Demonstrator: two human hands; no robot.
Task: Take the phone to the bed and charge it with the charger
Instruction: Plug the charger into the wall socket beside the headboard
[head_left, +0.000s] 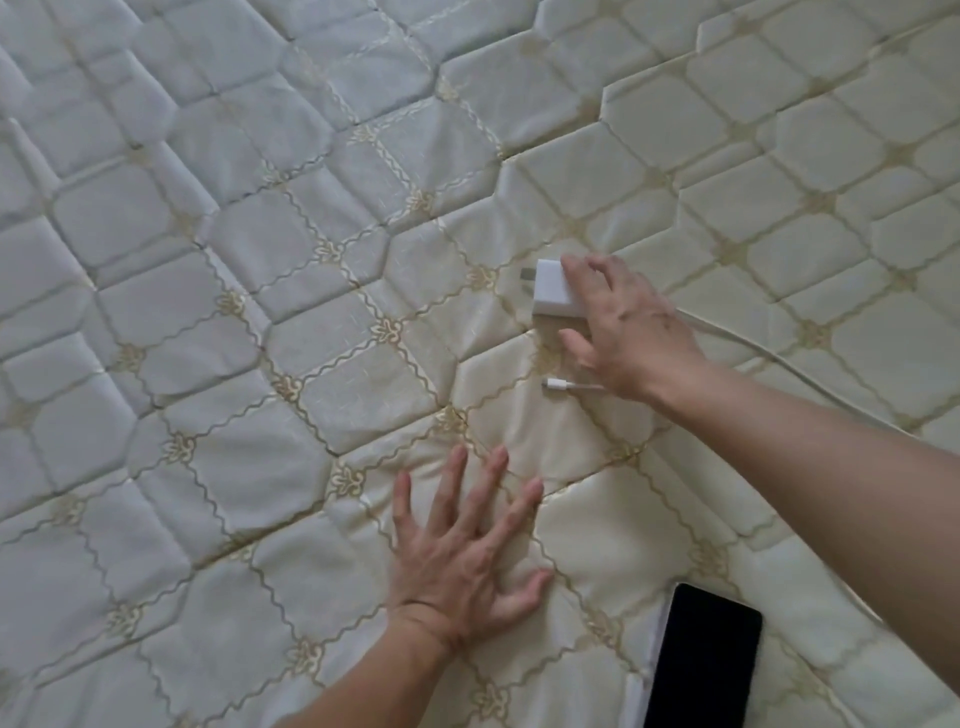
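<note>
The phone lies screen up, dark, on the quilted bed at the lower right. A white charger plug rests on the bed further away. Its white cable curves off to the right, and the cable's connector end lies loose just below the plug. My right hand hovers over the plug with fingers spread, fingertips touching its right side, not closed around it. My left hand presses flat on the bed with fingers splayed, left of the phone, holding nothing.
The cream quilted mattress cover with gold stitched pattern fills the whole view. Folds run across it near the middle.
</note>
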